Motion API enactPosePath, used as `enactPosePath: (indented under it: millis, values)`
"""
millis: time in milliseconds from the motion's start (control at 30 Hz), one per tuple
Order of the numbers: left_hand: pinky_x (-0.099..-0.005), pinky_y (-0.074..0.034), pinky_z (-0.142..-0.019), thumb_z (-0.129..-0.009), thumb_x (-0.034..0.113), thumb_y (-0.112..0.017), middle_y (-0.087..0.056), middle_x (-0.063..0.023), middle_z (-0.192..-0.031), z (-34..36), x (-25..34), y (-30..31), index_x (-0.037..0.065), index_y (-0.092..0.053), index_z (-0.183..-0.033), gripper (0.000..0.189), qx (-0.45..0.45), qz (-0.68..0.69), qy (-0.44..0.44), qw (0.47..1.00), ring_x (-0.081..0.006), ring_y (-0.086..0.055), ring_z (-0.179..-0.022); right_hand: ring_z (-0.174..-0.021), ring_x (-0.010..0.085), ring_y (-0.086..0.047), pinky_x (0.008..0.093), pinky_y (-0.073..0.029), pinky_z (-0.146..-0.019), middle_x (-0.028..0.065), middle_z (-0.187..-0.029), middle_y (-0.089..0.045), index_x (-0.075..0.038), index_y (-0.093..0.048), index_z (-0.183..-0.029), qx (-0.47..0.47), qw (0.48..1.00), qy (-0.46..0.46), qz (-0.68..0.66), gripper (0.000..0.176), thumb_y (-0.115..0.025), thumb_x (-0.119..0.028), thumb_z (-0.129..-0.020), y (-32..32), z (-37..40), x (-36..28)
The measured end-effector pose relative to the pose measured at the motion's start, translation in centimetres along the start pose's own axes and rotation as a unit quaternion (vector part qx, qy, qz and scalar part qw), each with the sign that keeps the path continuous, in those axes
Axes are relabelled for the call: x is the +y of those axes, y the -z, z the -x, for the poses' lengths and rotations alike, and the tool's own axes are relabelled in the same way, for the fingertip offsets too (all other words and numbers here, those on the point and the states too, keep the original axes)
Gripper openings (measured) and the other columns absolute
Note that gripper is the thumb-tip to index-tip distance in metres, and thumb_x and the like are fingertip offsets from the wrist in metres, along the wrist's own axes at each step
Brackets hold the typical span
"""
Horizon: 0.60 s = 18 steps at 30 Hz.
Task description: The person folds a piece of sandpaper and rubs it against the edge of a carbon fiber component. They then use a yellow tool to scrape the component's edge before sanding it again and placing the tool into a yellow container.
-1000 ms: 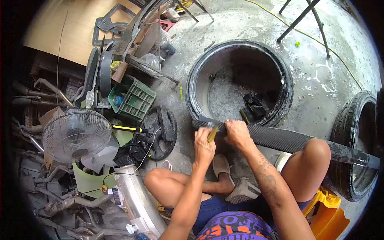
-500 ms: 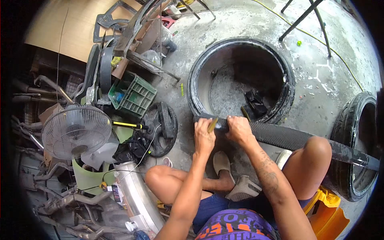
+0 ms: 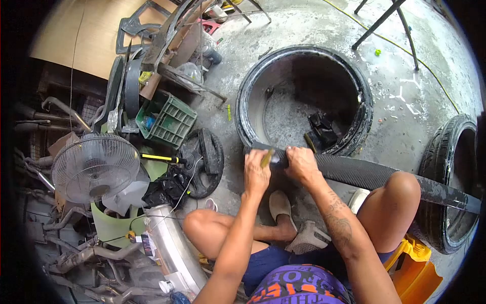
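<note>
A long dark strip-shaped panel with a woven, carbon-fibre look (image 3: 364,171) stretches from in front of me toward the right, over my knee side. My right hand (image 3: 301,163) is closed over its upper edge near the left end. At that end my left hand (image 3: 257,169) pinches a folded yellowish-brown piece, sandpaper by its look (image 3: 267,157), against the panel; it is slightly blurred. Just beyond the panel lies a big black tyre (image 3: 243,109) on its side. Inside it sit a black plastic-wrapped bundle (image 3: 323,130) and another yellowish-brown strip (image 3: 310,143).
A second tyre (image 3: 436,162) stands at the right, behind the panel's far end. To my left are a fan (image 3: 96,167), a green crate (image 3: 172,121), a black round base (image 3: 215,162), a silver muffler (image 3: 174,248) and metal pipes (image 3: 71,261). Stand legs (image 3: 379,25) rise at the back.
My left hand and the sandpaper have shifted very slightly left on the panel. My right hand keeps its hold. The whole view has moved a little.
</note>
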<state>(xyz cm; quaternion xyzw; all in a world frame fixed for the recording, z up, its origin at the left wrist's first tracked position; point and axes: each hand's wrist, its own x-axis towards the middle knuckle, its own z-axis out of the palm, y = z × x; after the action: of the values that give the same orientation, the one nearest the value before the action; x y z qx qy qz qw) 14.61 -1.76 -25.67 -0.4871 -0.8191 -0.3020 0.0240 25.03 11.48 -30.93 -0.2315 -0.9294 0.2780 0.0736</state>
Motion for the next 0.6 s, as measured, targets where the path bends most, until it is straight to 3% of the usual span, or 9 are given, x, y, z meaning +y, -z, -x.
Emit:
enactPosePath:
  millis: [167, 200, 367, 433, 467, 567, 600]
  values:
    - [-0.0440, -0.047, -0.084, -0.084, 0.003, -0.066, -0.064, -0.0177, -0.095, 2.6, 1.0, -0.3, -0.001, -0.067, -0.098, 0.014, 0.013, 0.007, 0.011, 1.000, -0.0377, -0.061, -0.092, -0.089, 0.0356, -0.071, 0.0446, -0.057, -0.079, 0.0188, -0.093, -0.071, -0.001, -0.064, -0.101, -0.003, 1.000, 0.004, -0.011, 0.051, -0.088, -0.026, -0.064, 0.3, 0.4, -0.2]
    - [-0.0439, -0.047, -0.084, -0.084, 0.003, -0.067, -0.065, -0.0174, -0.095, 2.2, 0.7, -0.3, -0.001, -0.068, -0.099, 0.015, 0.006, 0.011, 0.009, 1.000, -0.0374, -0.061, -0.092, -0.087, 0.0367, -0.072, 0.0450, -0.058, -0.076, 0.0200, -0.089, -0.072, 0.000, -0.065, -0.099, 0.030, 0.999, 0.010, -0.019, 0.037, -0.078, -0.014, -0.068, 0.4, 0.6, -0.4]
    - [-0.0443, -0.048, -0.080, -0.089, 0.008, -0.068, -0.065, -0.0168, -0.094, -1.2, -1.6, -1.0, -0.001, -0.069, -0.102, 0.016, 0.028, -0.014, -0.018, 0.999, -0.0376, -0.062, -0.087, -0.088, 0.0365, -0.072, 0.0448, -0.058, -0.078, 0.0202, -0.092, -0.072, 0.001, -0.065, -0.102, -0.006, 1.000, 0.004, -0.018, 0.039, -0.077, -0.014, -0.068, 1.1, 0.3, -0.3]
    - [-0.0449, -0.049, -0.079, -0.091, 0.012, -0.068, -0.064, -0.0180, -0.094, -0.8, -1.4, 0.1, -0.003, -0.068, -0.103, 0.019, 0.093, 0.033, 0.072, 0.993, -0.0396, -0.061, -0.086, -0.088, 0.0359, -0.071, 0.0446, -0.057, -0.079, 0.0194, -0.092, -0.072, -0.001, -0.064, -0.102, 0.008, 1.000, -0.002, -0.018, 0.050, -0.086, -0.023, -0.063, 0.6, 0.3, -0.2]
    - [-0.0450, -0.050, -0.078, -0.092, 0.012, -0.067, -0.064, -0.0194, -0.093, -0.1, -1.2, 1.3, -0.004, -0.068, -0.102, 0.019, 0.101, 0.019, 0.073, 0.992, -0.0400, -0.062, -0.085, -0.088, 0.0359, -0.071, 0.0446, -0.057, -0.079, 0.0194, -0.092, -0.072, -0.001, -0.064, -0.102, 0.010, 1.000, -0.003, -0.018, 0.050, -0.086, -0.023, -0.063, 0.6, 0.1, 0.0]
    - [-0.0466, -0.049, -0.078, -0.090, 0.009, -0.067, -0.062, -0.0220, -0.088, 3.9, -2.0, 2.8, 0.001, -0.054, -0.136, 0.049, 0.048, 0.003, 0.072, 0.996, -0.0390, -0.063, -0.083, -0.089, 0.0363, -0.071, 0.0447, -0.057, -0.079, 0.0191, -0.092, -0.072, -0.001, -0.064, -0.100, 0.008, 1.000, -0.005, -0.022, 0.046, -0.085, -0.021, -0.064, 0.8, 0.3, -0.3]
    - [-0.0480, -0.049, -0.082, -0.087, 0.004, -0.068, -0.064, -0.0228, -0.091, 4.2, -0.4, 3.9, 0.005, -0.044, -0.146, 0.063, -0.045, 0.045, 0.135, 0.989, -0.0406, -0.063, -0.089, -0.089, 0.0365, -0.071, 0.0447, -0.057, -0.080, 0.0191, -0.092, -0.072, -0.001, -0.063, -0.099, 0.007, 1.000, -0.007, -0.028, 0.045, -0.084, -0.021, -0.065, 0.8, 0.2, -0.3]
